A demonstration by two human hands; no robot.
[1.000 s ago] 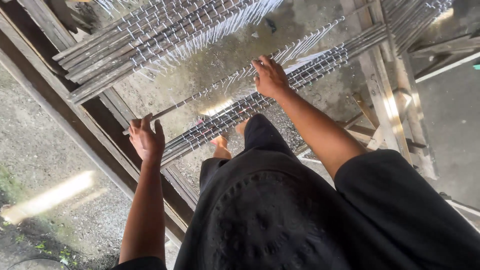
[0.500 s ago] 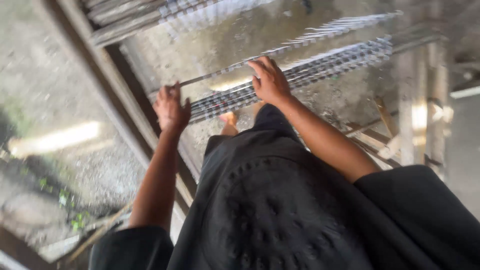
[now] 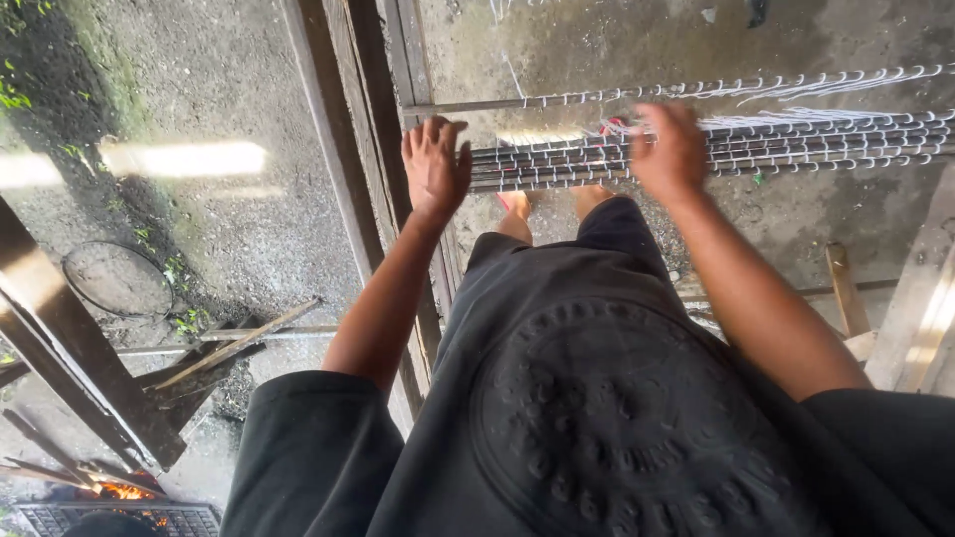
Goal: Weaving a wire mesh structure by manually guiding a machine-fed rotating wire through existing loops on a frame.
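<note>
Left hand point(image 3: 435, 166) open, fingers spread and pointing up, palm down over the near end of the bundle of rods point(image 3: 716, 151), holding nothing; contact with the rod ends too hard to tell. Right hand point(image 3: 668, 151) blurred, laid on top of the same bundle further along, fingers curled over the rods; whether actually clamped round them cannot be told.

Bundle made of thin grey metal rods lying side by side, level, with small wire hooks set along their length, running from the left hand across to the picture's right edge. Just beyond the bundle, one single rod point(image 3: 637, 97) of the same kind, apart from the rest, also hooked.

Under the bundle, bare concrete floor point(image 3: 597, 40), damp and stained. Below the bundle, two bare feet point(image 3: 516, 206) on the floor, then black shorts and a black shirt filling the lower part of the view.

At the bundle's near end, dark wooden beams point(image 3: 348, 149) crossing at right angles to the rods. Beyond the beams, gravel ground point(image 3: 199, 80) with a strip of sunlight, a round wire ring point(image 3: 117, 279), loose wooden sticks, and a small fire point(image 3: 121, 490) at a grate in the far lower corner.
</note>
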